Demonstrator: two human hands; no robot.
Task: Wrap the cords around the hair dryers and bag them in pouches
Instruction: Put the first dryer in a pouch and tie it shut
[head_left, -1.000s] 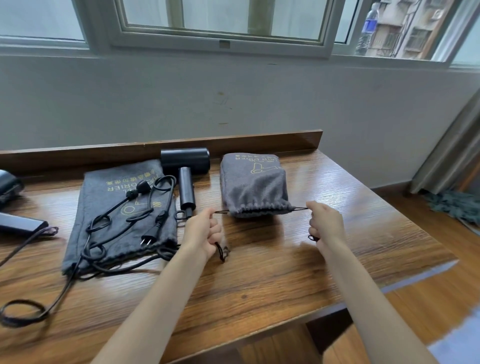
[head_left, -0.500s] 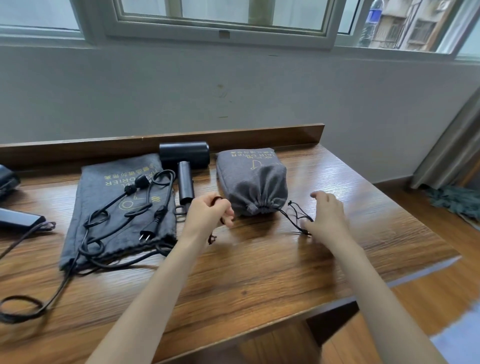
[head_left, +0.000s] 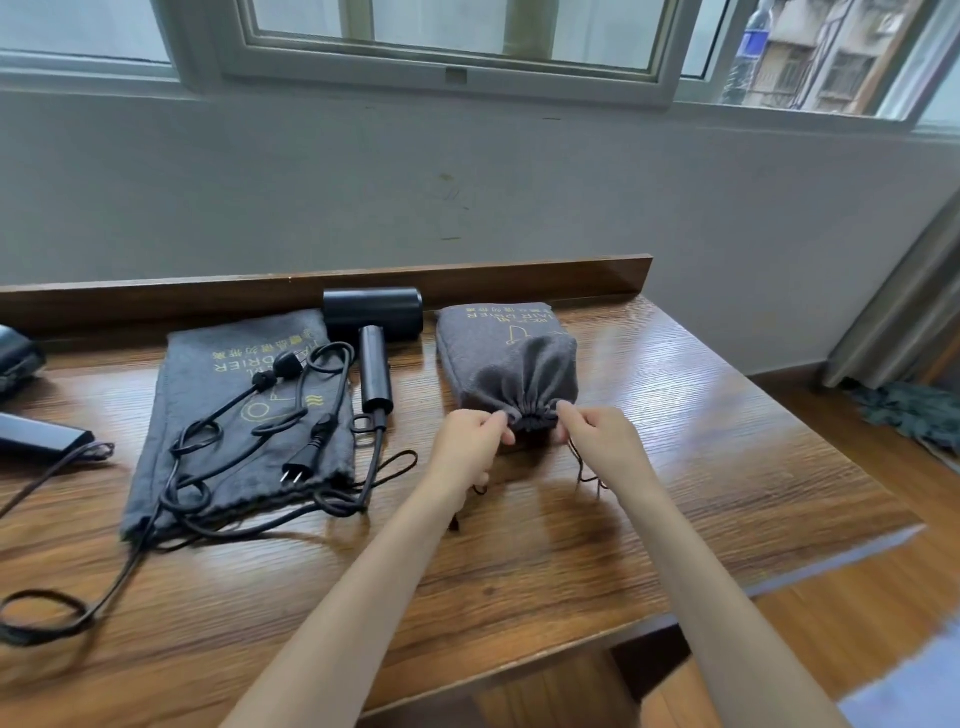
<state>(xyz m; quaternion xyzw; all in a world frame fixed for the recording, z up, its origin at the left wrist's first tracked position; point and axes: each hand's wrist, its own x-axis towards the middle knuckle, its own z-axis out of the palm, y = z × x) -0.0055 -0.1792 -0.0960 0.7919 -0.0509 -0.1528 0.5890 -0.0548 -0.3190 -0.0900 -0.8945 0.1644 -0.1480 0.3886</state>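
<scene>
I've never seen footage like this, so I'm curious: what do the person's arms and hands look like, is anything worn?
The left forearm and right forearm are bare down to the frame's edge; no sleeves show. The left hand and right hand wear no gloves, and no watch, bracelet or ring is visible.

Bare arms, bare grips.
Both arms are uncovered as far as they show: the left forearm (head_left: 363, 597) and the right forearm (head_left: 701, 571) are slim and smooth, narrowing to the wrists; the left grip (head_left: 470, 447) and the right grip (head_left: 597, 441) are bare as well, with slender fingers.
</scene>
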